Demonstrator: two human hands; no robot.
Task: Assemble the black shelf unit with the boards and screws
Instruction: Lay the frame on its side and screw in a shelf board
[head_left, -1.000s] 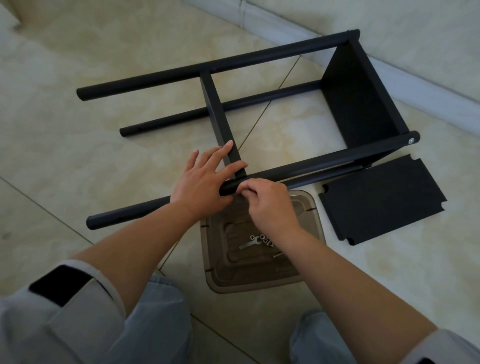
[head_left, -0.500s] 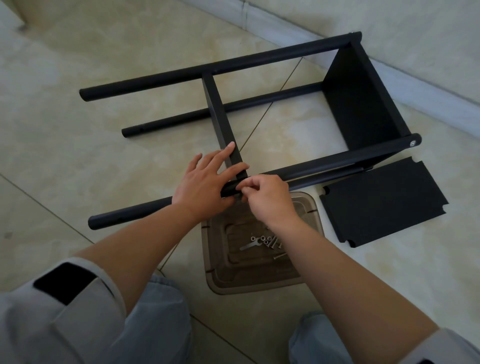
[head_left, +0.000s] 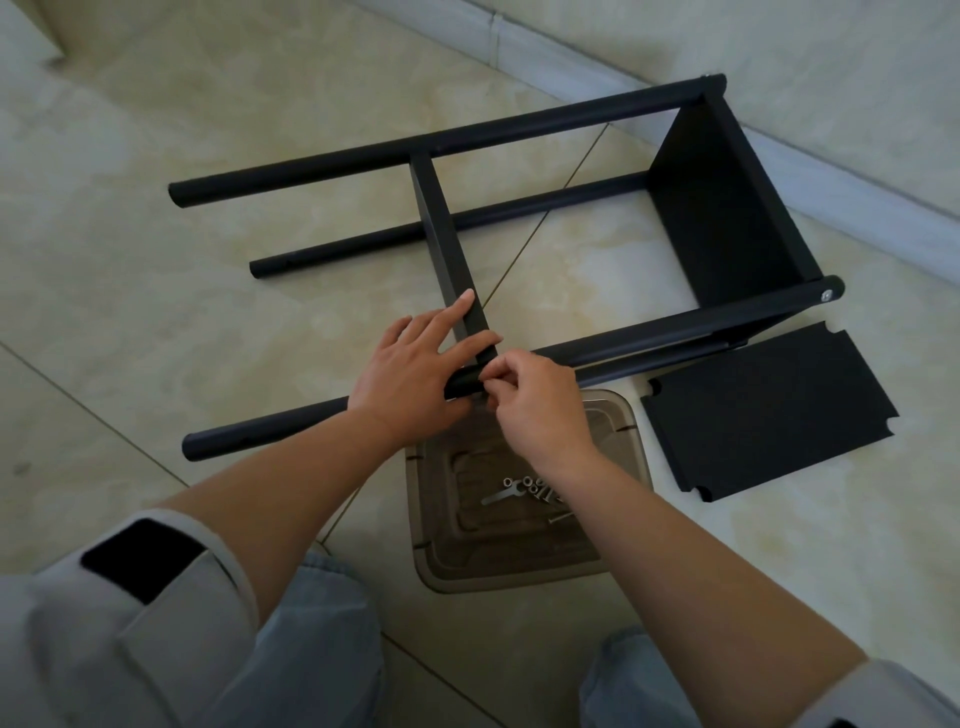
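A person kneels on a tiled floor (head_left: 156, 270), knees and rolled grey sleeves cut off at the bottom edge of the head view. Just ahead of the knees sits a translucent brown tray (head_left: 618, 525) holding a small wrench (head_left: 500, 493) and loose screws (head_left: 540, 491), partly hidden by the right forearm. Beyond the tray's far edge the hands meet on the nearest pole (head_left: 270, 428) of the black shelf unit (head_left: 727, 208), which lies on its side with its poles running left to right across the floor. The left hand (head_left: 410, 374) lies over the pole, fingers straight, pressing the near end of the middle board (head_left: 441, 228) into the joint. The right hand (head_left: 540, 405), curled, pinches something small at that joint; it is probably a screw, but the fingers hide it. The joint sits directly at the right fingertips, so the screw would seem to go in across the pole's length. A spare board (head_left: 769, 410) lies flat to the right of the tray, apart from the frame. Farther off, the end board stands fixed between the poles near the skirting (head_left: 831, 187).
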